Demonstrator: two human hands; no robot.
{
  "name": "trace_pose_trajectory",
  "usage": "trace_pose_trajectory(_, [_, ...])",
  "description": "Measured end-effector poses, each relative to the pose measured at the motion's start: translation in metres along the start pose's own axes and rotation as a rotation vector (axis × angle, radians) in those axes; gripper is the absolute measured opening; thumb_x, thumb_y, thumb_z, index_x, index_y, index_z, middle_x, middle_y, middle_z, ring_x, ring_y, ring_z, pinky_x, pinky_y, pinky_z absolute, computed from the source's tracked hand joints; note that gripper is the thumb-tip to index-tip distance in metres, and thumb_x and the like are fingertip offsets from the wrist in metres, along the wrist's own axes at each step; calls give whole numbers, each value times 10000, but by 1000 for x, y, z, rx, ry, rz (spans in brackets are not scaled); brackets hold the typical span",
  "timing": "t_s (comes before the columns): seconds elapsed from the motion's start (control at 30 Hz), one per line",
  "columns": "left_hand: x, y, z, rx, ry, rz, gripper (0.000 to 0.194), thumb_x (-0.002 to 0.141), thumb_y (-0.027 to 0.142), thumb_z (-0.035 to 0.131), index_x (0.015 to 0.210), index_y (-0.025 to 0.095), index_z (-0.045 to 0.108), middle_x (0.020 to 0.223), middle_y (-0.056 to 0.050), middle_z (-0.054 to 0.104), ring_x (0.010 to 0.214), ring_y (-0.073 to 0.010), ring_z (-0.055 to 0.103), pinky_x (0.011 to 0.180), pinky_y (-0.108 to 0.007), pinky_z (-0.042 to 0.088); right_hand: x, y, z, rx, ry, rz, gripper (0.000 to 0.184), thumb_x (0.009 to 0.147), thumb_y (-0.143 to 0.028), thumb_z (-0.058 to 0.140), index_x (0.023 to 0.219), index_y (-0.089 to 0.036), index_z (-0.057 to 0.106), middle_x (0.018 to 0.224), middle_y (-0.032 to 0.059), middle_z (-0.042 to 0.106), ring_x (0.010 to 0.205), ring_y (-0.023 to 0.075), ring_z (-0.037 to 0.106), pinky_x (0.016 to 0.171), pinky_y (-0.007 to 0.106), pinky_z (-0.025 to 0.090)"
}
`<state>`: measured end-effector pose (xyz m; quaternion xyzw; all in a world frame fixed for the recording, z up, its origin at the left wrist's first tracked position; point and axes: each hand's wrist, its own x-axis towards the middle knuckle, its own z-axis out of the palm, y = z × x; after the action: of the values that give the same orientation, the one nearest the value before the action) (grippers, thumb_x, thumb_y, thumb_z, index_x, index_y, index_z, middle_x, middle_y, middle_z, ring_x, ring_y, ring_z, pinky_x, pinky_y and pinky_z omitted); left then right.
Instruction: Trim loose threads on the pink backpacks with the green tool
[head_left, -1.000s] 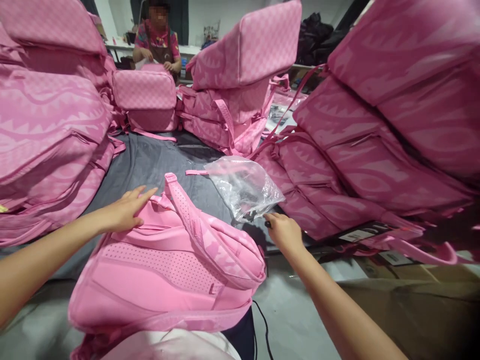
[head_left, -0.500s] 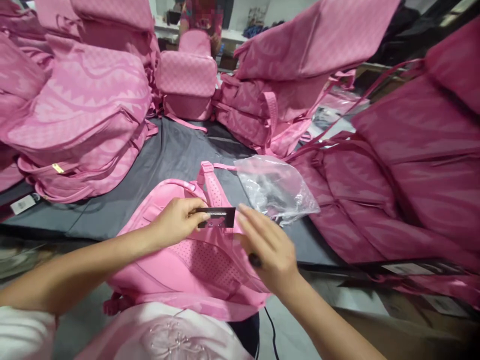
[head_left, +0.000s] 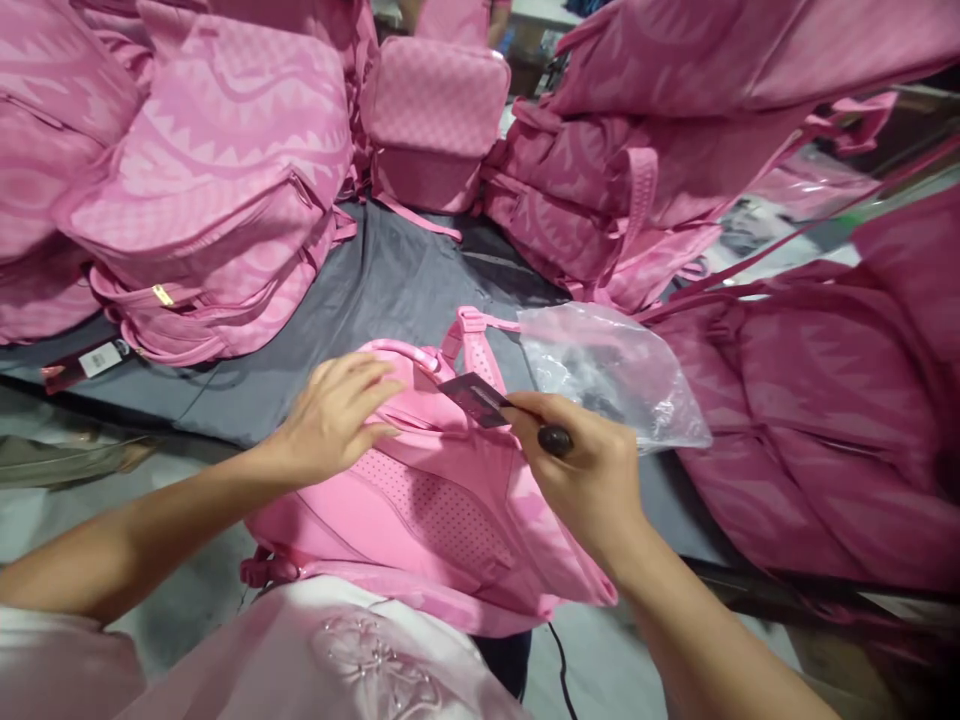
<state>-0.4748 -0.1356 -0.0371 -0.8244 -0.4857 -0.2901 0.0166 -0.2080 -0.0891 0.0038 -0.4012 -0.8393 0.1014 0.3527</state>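
A pink backpack (head_left: 427,500) with a dotted mesh back panel lies against my body at the table edge. My right hand (head_left: 581,465) pinches a dark hang tag (head_left: 475,398) by its right end, above the backpack's top. A tool with a round black handle end (head_left: 555,440) is also tucked in this hand; the rest of it is hidden. My left hand (head_left: 341,415) is open, fingers apart, over the backpack's left upper side near the top handle (head_left: 401,350). An adjustable strap (head_left: 480,350) rises behind the tag.
A clear plastic bag (head_left: 607,370) lies on the grey-covered table (head_left: 405,270), right of the backpack. Pink backpacks stand at the left (head_left: 217,190), at the back (head_left: 439,100) and on the right (head_left: 840,400). Part of another person shows at the far side. A black cord (head_left: 562,670) hangs below.
The tag has passed from my left hand to my right and now tilts. My left hand has let go and opened. The view has shifted, moving the scene rightward.
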Motion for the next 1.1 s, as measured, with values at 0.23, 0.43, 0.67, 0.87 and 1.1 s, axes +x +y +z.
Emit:
trace_pose_trajectory(0.23, [-37, -24, 8, -59, -53, -78, 216, 921, 296, 677, 1061, 131, 673, 1624, -227, 268, 1494, -381, 341, 1191, -565, 402, 28, -14, 49, -167, -588, 111, 241, 859, -91, 589, 970, -226, 756, 757, 16, 755, 685, 178, 700, 580, 245, 385])
trace_pose_trajectory(0.43, [-44, -21, 8, -139, 60, -93, 296, 915, 231, 690, 1171, 159, 560, 1611, -241, 283, 1519, -332, 339, 1192, -519, 434, 43, -24, 52, -353, -801, 4, 262, 896, -100, 584, 1037, -235, 759, 851, 43, 780, 773, 207, 722, 619, 276, 365])
trace_pose_trajectory(0.67, [-50, -28, 14, -267, 73, -174, 293, 948, 230, 646, 1209, 190, 519, 1643, -208, 269, 1533, -288, 341, 1207, -476, 420, 59, -31, 73, -377, -981, -139, 219, 946, -168, 582, 1043, -207, 774, 879, 86, 779, 789, 216, 722, 632, 273, 411])
trace_pose_trajectory(0.87, [-49, -28, 7, -378, -220, -817, 822, 868, 454, 710, 1530, 167, 317, 1607, -244, 365, 1490, -366, 403, 1159, -508, 420, 64, -31, 82, -406, -1039, -224, 182, 929, -158, 596, 970, -176, 772, 890, 107, 784, 822, 234, 746, 696, 272, 477])
trace_pose_trajectory(1.1, [-38, -23, -1, -478, -300, -918, 635, 797, 369, 691, 1390, 231, 511, 1065, -60, 745, 1073, -296, 694, 867, -331, 483, 73, -50, 100, -277, -832, -98, 202, 956, -279, 594, 1079, -206, 736, 891, 70, 787, 789, 206, 735, 663, 255, 448])
